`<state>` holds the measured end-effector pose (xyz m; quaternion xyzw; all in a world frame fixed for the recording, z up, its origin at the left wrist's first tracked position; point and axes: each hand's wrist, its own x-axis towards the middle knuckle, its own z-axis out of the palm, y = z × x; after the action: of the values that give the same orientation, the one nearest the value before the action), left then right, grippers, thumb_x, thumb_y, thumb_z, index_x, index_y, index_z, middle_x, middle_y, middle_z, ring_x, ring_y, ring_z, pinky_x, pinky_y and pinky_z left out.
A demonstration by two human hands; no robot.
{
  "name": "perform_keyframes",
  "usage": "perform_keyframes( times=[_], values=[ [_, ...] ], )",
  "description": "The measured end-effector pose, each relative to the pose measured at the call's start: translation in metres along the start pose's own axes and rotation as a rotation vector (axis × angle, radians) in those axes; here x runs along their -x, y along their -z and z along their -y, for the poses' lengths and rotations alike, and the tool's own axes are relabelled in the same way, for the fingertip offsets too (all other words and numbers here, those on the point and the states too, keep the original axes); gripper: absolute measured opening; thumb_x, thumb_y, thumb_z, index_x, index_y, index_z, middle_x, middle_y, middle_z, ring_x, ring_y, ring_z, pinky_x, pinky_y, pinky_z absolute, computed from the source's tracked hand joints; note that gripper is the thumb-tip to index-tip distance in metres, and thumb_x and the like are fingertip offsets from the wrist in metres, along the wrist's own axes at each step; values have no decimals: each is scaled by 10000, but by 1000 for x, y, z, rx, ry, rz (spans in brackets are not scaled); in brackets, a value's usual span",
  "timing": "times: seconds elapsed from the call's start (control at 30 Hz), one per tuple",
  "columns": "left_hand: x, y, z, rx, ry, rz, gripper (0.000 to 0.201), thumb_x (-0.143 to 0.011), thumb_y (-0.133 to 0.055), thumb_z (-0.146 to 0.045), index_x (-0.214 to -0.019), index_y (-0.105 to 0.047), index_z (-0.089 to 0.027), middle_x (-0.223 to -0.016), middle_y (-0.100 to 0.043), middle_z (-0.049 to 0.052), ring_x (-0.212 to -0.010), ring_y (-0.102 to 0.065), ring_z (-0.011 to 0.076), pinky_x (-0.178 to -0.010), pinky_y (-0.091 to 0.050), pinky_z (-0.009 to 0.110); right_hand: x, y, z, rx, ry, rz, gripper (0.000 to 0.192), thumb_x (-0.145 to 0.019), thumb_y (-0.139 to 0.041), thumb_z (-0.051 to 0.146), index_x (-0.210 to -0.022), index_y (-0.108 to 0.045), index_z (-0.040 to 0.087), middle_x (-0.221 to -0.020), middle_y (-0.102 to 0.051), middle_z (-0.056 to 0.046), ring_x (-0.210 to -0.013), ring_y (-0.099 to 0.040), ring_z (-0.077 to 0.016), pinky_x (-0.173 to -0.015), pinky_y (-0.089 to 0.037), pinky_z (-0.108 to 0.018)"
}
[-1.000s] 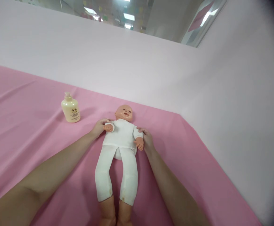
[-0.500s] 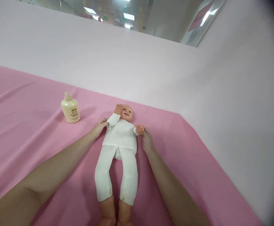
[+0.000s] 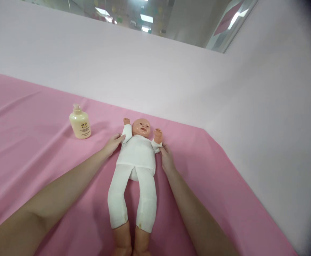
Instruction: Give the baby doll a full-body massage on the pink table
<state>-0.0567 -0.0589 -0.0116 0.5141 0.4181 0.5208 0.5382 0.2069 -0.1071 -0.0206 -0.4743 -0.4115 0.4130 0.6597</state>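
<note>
A baby doll (image 3: pixel 136 151) with a white cloth body lies on its back on a pink sheet (image 3: pixel 38 149), head at the far end and feet near me. My left hand (image 3: pixel 113 145) is closed on the doll's arm at the left of the picture, with the thumb on top of the white sleeve. On the other side my right hand (image 3: pixel 167 158) grips the doll's other arm near the wrist; some of its fingers are hidden behind that arm. Both doll hands point up beside its head.
A cream pump bottle (image 3: pixel 80 124) stands upright on the sheet, left of the doll. Behind the sheet rises a white wall (image 3: pixel 145 78) with a window (image 3: pixel 155 21) above, and another white wall (image 3: pixel 273 124) borders the right side.
The doll's left-side arm has swung outward, away from its face. Its right-side arm has been raised so that the hand points up. My hands have barely shifted.
</note>
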Motion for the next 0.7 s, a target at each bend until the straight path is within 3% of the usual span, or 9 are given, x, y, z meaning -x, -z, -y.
perform_keyframes(
  times=[0.33, 0.47, 0.63, 0.7],
  values=[
    [-3, 1, 3, -35, -15, -8, 469, -681, -704, -621, -799, -659, -169, -747, -652, 44, -708, -575, 197, -694, -425, 330, 1, 1, 1, 41, 23, 9, 261, -715, -687, 372, -932, -646, 232, -928, -709, 12, -887, -644, -182, -825, -483, -318],
    [0, 0, 0, -109, -35, -17, 443, -741, -658, -601, -821, -662, -165, -780, -658, 47, -747, -589, 209, -713, -422, 333, 2, 2, 1, 60, 21, 16, 290, -713, -707, 424, -915, -649, 224, -886, -705, 9, -833, -634, -181, -801, -479, -319],
    [3, -2, -1, -141, -131, -20, 480, -793, -618, -527, -1109, -629, -166, -1029, -684, 81, -949, -614, 238, -817, -439, 334, 5, 3, 3, 201, 24, -44, 312, -738, -677, 476, -904, -675, 211, -875, -698, -6, -841, -613, -192, -803, -459, -318],
    [3, -1, -2, -192, -161, -3, 458, -815, -588, -513, -1124, -630, -176, -1038, -685, 77, -950, -613, 239, -824, -435, 336, 6, 4, 5, 260, 27, -51, 314, -748, -661, 483, -894, -688, 206, -876, -698, -12, -845, -606, -195, -803, -447, -315]
  ],
)
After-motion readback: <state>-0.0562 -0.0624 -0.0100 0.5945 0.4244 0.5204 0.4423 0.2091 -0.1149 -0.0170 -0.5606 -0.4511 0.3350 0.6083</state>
